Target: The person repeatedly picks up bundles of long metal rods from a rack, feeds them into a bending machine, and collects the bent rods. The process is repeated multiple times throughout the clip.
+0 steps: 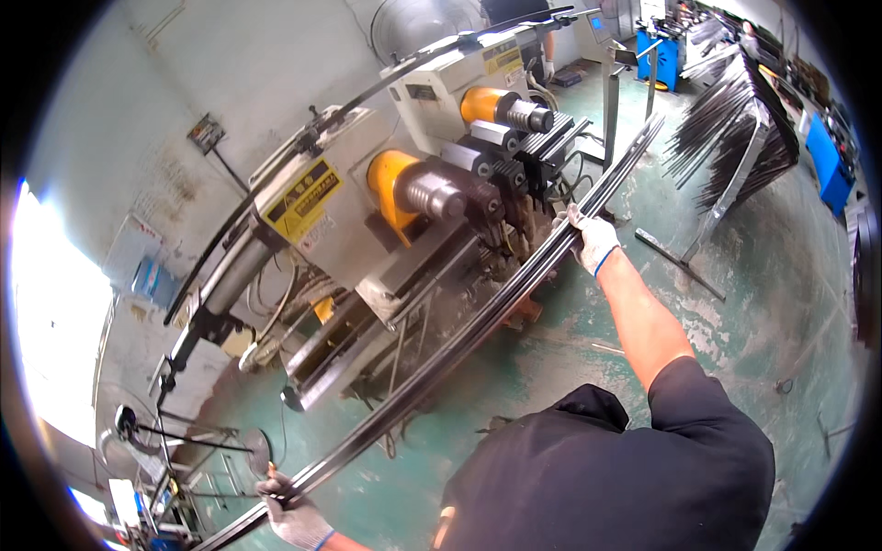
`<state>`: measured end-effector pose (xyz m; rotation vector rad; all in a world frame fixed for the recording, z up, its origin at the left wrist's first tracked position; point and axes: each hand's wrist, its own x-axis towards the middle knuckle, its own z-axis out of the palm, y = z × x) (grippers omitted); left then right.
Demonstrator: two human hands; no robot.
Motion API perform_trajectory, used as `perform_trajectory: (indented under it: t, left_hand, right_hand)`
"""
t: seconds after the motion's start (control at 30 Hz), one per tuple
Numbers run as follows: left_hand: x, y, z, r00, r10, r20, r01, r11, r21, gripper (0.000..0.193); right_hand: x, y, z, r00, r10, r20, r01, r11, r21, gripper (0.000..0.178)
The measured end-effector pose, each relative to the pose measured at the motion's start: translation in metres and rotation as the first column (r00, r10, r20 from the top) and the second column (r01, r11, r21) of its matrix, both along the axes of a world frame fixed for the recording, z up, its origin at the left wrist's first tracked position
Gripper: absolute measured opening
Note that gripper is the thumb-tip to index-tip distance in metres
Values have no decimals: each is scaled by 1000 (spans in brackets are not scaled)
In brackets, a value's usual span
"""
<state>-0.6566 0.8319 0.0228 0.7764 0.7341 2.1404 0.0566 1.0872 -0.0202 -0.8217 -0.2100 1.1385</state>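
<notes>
A bundle of long, thin metal bars [441,354] runs slantwise from the lower left to the upper right, held up in front of a machine. My left hand [296,519], in a white knit glove, is closed round the bundle near its lower left stretch. Farther along, toward the upper right end, my right hand [595,242] grips the same bars, its glove edged in blue. Right beside the bundle stands the beige machine [317,197], with yellow-orange housings [397,188] and ribbed metal spindles [436,196]. The lower left end of the bars runs out of view.
At the upper right, a rack [749,151] holds many dark bars, its metal foot [680,264] reaching across the green floor. A blue cabinet [657,60] stands beyond. Another person [516,11] is behind the machine. Metal stands and a round disc [257,448] occupy the lower left.
</notes>
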Motion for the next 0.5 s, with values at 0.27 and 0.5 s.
perform_trajectory:
  t: [0.27,0.5]
  left_hand:
    - [32,121,-34,990,81,118,-15,881,-473,41]
    - [67,203,-45,945,263,194,-81,763,-642,41]
  right_hand:
    - [16,127,-34,990,-133,52,139,983,-119,25]
    - [33,203,-29,999,-45,25,46,998,-44,19]
